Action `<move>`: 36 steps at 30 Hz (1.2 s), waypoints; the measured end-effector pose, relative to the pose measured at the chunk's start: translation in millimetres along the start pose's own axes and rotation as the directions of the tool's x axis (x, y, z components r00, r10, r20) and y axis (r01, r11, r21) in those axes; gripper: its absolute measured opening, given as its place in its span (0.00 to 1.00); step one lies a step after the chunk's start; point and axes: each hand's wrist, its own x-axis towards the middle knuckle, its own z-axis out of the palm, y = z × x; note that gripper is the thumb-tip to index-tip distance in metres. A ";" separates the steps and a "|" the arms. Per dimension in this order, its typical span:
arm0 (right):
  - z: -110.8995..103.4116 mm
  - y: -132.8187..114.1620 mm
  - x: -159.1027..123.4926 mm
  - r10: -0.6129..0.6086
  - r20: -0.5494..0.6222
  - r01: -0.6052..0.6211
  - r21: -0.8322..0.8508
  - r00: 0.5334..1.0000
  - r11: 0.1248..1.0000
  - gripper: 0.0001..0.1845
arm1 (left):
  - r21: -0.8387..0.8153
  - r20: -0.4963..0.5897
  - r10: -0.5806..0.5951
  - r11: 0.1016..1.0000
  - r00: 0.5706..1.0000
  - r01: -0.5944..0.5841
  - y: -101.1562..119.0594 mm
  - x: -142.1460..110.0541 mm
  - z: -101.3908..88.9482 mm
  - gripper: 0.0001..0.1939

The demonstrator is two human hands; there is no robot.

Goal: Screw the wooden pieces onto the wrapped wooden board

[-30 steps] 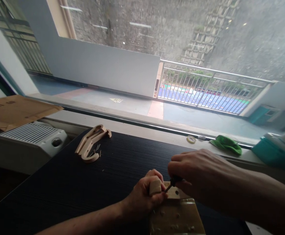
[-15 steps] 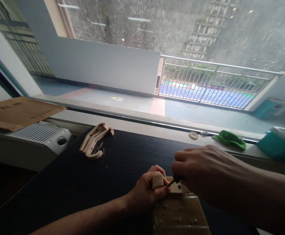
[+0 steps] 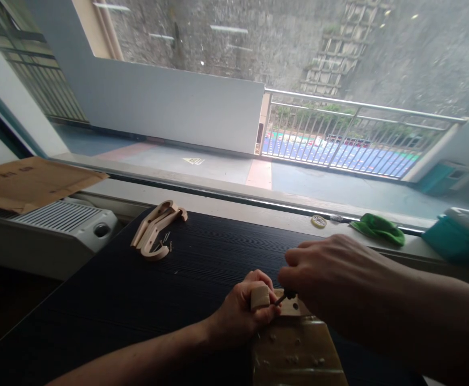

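Observation:
My left hand [image 3: 240, 311] is closed round a small light wooden piece [image 3: 260, 296] and presses it against a wooden board [image 3: 294, 348] at the near edge of the black table [image 3: 138, 300]. My right hand [image 3: 331, 279] is closed on a thin dark tool [image 3: 283, 297], a small screwdriver by its look. The tool's tip meets the wooden piece beside a hole in it. The board's top is dotted with small bits, perhaps chips or screws.
Curved wooden hooks [image 3: 156, 229] and a few small screws lie at the table's far left. A white heater [image 3: 53, 228] with cardboard [image 3: 29, 179] on it stands to the left. On the window sill lie a green cloth [image 3: 377, 228], a small round disc [image 3: 319, 221] and a teal object [image 3: 455, 238].
Over the second the view shifted slightly. Both hands stay locked on the wooden piece and the tool, with my right hand shifting only a little.

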 end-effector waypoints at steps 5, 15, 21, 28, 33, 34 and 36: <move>7.4 2.4 7.7 -0.046 -0.008 0.046 -0.011 0.999 0.999 0.06 | -0.002 -0.005 -0.007 1.000 1.000 0.007 -2.0 -0.7 0.5 0.08; -10.7 -7.9 6.6 0.043 0.128 -0.041 -0.022 0.991 0.999 0.05 | 0.004 -0.001 -0.023 1.000 1.000 0.023 1.4 -1.3 1.1 0.08; -21.3 -8.1 13.2 -0.036 0.214 0.034 0.011 0.976 0.999 0.07 | -0.010 -0.011 -0.012 1.000 1.000 0.012 3.5 -1.2 0.8 0.08; -13.4 2.1 12.4 0.018 0.120 -0.023 0.042 0.993 0.999 0.09 | 0.001 -0.003 -0.009 1.000 1.000 0.009 1.1 -1.2 -0.3 0.08; -26.2 -8.4 12.8 0.042 0.220 -0.039 -0.018 0.975 0.999 0.04 | 0.013 -0.001 -0.018 1.000 1.000 0.018 3.9 -1.7 -0.3 0.08; -28.7 -10.7 13.7 0.039 0.241 -0.033 -0.027 0.970 0.999 0.04 | 0.017 -0.007 -0.015 1.000 1.000 0.015 4.3 -1.6 -0.3 0.08; -30.8 -13.3 15.9 0.024 0.257 -0.015 -0.035 0.966 0.999 0.06 | 0.026 -0.014 -0.004 1.000 1.000 0.004 4.3 -1.5 -0.3 0.08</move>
